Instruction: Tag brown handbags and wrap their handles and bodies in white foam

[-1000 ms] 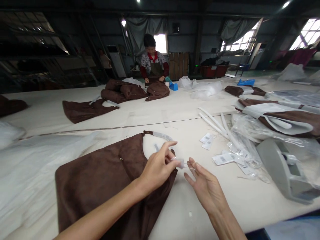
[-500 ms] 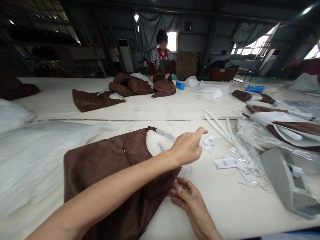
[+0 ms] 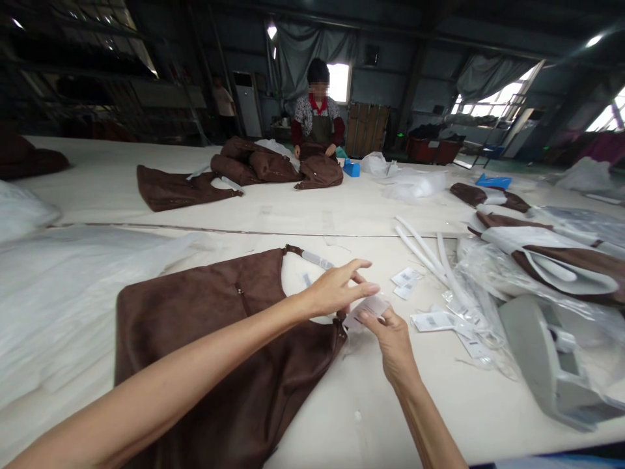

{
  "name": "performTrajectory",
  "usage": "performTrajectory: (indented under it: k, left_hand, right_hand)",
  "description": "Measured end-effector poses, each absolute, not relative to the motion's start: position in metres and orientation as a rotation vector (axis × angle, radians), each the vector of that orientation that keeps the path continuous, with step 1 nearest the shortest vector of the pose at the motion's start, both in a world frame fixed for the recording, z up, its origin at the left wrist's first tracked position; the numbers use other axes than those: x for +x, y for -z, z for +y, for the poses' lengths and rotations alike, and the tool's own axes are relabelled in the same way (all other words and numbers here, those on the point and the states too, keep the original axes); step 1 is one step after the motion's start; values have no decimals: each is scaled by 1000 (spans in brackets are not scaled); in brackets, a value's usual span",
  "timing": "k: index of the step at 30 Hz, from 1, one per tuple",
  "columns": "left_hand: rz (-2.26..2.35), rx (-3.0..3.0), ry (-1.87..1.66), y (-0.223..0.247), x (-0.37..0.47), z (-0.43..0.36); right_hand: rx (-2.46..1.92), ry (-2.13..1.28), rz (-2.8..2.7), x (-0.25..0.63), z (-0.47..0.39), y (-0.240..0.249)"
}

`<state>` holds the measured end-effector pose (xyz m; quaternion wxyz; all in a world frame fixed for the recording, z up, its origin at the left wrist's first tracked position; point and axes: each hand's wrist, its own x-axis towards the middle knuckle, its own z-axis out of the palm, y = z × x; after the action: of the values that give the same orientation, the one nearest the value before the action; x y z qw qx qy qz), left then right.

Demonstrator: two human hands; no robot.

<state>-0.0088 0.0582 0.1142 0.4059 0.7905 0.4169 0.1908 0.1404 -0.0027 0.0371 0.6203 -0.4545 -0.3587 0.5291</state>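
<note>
A long, cream-white work table [image 3: 317, 436] stretches across the room in front of me. On its near part, left of centre, a large, soft bag of dark brown, suede-like material [image 3: 170, 319] lies flat. It has rounded corners, creases gathered toward its lower right, and a scooped opening on the upper right side. The surface looks matte, with slightly lighter patches near the top.

Two bare forearms reach in over this area. The left one crosses diagonally over the bag, and its left hand [image 3: 339, 286] is above the bag's right end, back of the hand upward, fingers loosely bent and spread, pointing right. I cannot tell whether those fingers grip anything, as the thumb is hidden. The right hand [image 3: 396, 335] comes up from the lower right, just beside the bag's tip, thumb and fingers pinched together.

Between the two hands, held in that right-hand pinch, is a small, pale, rectangular tag [image 3: 374, 305], tilted, its printing too faint to read. The bag's slim brown strap has a whitish wrapping [image 3: 316, 260] around it. Smallest of all, a shiny round stud [image 3: 239, 291] dots the bag's face.
</note>
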Motion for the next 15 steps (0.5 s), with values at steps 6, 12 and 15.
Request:
performTrajectory:
  k: [6, 12, 15]
  left_hand:
    - [1230, 2314, -25, -87, -57, 58]
    - [1236, 2474, 42, -71, -65, 59]
    - [1227, 2487, 137, -67, -65, 60]
  right_hand:
    - [-1060, -1124, -529, 146, -11, -2]
    - [-1033, -1179, -367, 168, -24, 3]
    - [-1071, -1153, -308, 184, -29, 8]
